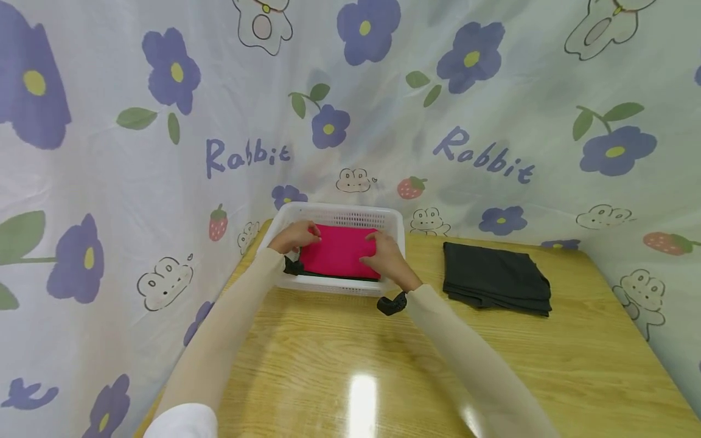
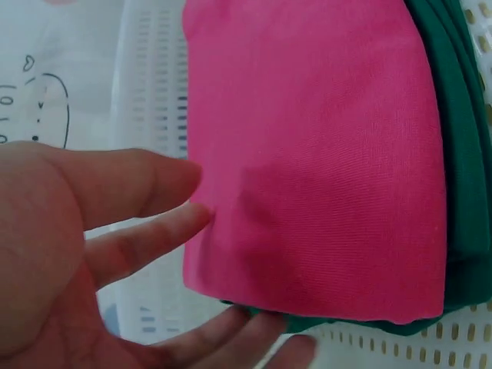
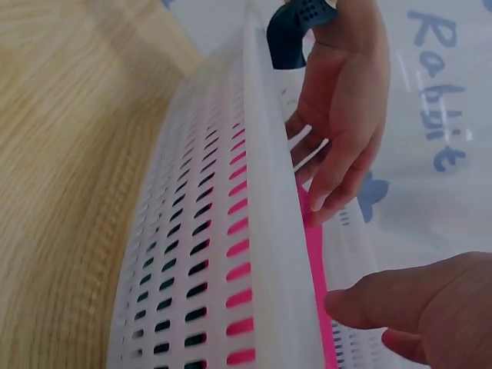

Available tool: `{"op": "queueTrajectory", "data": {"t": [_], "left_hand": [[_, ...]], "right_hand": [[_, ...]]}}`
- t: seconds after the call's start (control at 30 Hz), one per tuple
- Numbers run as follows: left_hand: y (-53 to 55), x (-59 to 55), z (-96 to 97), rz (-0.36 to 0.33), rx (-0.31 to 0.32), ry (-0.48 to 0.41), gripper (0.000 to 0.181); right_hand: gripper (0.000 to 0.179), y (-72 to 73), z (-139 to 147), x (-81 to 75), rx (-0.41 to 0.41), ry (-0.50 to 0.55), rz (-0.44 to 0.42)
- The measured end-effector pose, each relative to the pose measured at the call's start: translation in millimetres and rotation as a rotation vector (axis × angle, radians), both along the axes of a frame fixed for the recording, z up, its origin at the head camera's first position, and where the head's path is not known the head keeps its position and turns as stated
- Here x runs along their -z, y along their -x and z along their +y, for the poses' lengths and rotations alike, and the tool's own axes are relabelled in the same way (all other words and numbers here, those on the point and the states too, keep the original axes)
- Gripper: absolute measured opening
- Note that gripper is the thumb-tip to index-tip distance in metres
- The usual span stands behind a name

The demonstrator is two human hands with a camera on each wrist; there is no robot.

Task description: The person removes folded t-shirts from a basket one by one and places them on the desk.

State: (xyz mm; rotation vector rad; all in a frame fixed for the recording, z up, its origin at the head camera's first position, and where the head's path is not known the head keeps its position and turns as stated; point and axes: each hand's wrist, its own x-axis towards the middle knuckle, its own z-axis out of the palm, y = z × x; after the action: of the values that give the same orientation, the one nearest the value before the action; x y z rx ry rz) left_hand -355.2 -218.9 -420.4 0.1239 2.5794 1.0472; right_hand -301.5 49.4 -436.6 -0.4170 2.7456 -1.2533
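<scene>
A folded bright pink cloth [image 1: 338, 250] lies in a white perforated plastic basket [image 1: 345, 285], on top of a folded green cloth [image 2: 467, 161] that shows along its edge in the left wrist view. My left hand [image 1: 297, 236] is at the pink cloth's left end, its fingers loosely extended, with fingertips right at the fabric's edge. At the opposite end is my right hand [image 1: 387, 260], fingers spread over the cloth. In the right wrist view, the right thumb [image 3: 377, 298] reaches the pink fabric just inside the rim.
A folded black cloth [image 1: 495, 277] lies on the wooden table [image 1: 328, 347], right of the basket. Behind the basket hangs a white curtain [image 1: 378, 121] printed with flowers and rabbits. Both wrists carry black camera mounts [image 1: 391, 304].
</scene>
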Motion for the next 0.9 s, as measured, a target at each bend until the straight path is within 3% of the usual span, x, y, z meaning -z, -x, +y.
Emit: {"op": "queueTrajectory", "data": {"t": [0.1, 0.33, 0.5, 0.73, 0.9], "left_hand": [[-0.4, -0.3, -1.8, -0.049, 0.005, 0.007, 0.031], [1.4, 0.2, -6.2, -0.115, 0.014, -0.009, 0.037], [2.6, 1.2, -8.1, -0.166, -0.001, -0.075, 0.036], [3.6, 2.1, -4.4, -0.188, -0.01, -0.121, 0.037], [2.9, 1.5, -2.2, -0.198, -0.025, -0.15, 0.037]], "right_hand": [[0.059, 1.8, -6.9, 2.3, 0.017, -0.022, -0.083], [0.066, 3.5, -9.9, 12.0, 0.041, 0.076, -0.226], [0.064, 7.3, -10.3, 15.3, 0.067, 0.159, -0.244], [0.054, 14.9, -10.0, 17.1, 0.131, 0.217, -0.243], [0.053, 17.6, -9.8, 17.0, 0.124, 0.275, -0.267]]}}
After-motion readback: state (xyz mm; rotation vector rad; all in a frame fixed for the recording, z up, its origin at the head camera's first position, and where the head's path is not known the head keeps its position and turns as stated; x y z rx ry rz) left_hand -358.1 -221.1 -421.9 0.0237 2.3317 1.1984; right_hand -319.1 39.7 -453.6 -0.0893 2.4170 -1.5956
